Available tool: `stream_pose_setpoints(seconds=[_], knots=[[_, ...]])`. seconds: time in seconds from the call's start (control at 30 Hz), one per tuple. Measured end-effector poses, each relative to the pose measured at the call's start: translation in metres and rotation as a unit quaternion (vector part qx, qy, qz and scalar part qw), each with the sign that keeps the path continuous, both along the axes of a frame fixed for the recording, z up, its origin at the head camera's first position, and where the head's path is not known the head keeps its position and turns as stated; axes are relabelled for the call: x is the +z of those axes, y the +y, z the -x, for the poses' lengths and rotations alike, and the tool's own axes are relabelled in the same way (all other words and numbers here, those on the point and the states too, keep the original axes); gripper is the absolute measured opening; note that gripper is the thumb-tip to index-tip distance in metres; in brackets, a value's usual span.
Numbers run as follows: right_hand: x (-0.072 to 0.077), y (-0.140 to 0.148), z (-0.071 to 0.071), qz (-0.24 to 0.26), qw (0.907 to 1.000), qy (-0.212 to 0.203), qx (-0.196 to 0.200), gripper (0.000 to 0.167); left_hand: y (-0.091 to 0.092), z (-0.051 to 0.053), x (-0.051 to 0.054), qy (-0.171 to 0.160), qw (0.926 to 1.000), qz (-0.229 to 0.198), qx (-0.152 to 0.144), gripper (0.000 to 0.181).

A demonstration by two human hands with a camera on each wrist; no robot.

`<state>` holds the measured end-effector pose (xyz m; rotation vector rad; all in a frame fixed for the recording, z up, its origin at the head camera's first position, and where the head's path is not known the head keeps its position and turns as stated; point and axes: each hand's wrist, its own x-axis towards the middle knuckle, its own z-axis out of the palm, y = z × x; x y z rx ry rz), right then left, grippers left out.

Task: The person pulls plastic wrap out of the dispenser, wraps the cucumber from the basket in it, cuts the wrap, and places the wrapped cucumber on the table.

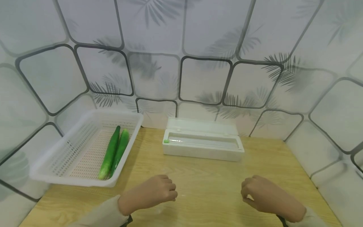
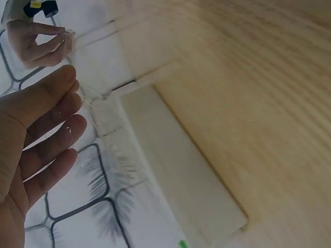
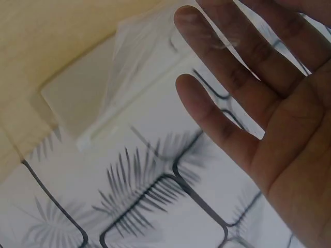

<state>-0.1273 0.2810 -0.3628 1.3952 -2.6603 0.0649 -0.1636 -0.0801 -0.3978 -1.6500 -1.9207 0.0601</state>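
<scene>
Head view gives me two hands above the front half of the bench (image 1: pixel 283 167), well apart. The left hand (image 1: pixel 154 193) pinches clear plastic film (image 3: pixel 139 51) at its fingertips, and the right hand (image 1: pixel 263 194) pinches it as well; I make out the sheet only faintly between them and cannot tell whether its far edge is free. Beyond the hands, the white cling-film dispenser (image 1: pixel 202 154) stands near the bench's back edge, its lid (image 1: pixel 202 125) tipped back toward the wall (image 1: pixel 205 82), a green slider (image 1: pixel 166 141) at its left end. Wood grain shows between the right hand and the bench's right edge, so I see sideways room there. Toward the back left corner sits the white plastic basket (image 1: pixel 76 182), two cucumbers (image 1: pixel 110 154) along its right side; its front right corner lies near the left hand.
</scene>
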Motion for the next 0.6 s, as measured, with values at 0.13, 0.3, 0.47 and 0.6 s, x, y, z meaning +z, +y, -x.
stream_pose_setpoints(seconds=[0.13,0.3,0.47,0.6], knots=[[-0.033,-0.008,0.002,-0.045,0.9985,-0.024,-0.018,0.027,0.004,0.001,-0.021,0.007,0.9985,0.053,0.011,0.019],[-0.064,-0.008,0.008,-0.064,0.9979,0.001,-0.006,0.032,0.01,0.003,-0.039,0.015,0.9952,0.093,0.026,0.017],[-0.082,-0.011,0.011,-0.094,0.9953,0.022,0.007,0.025,0.013,0.003,-0.048,0.009,0.9906,0.128,0.047,0.017],[-0.09,-0.014,0.01,-0.128,0.9891,0.073,0.012,0.022,0.012,0.002,-0.053,-0.004,0.9889,0.138,0.053,0.019]])
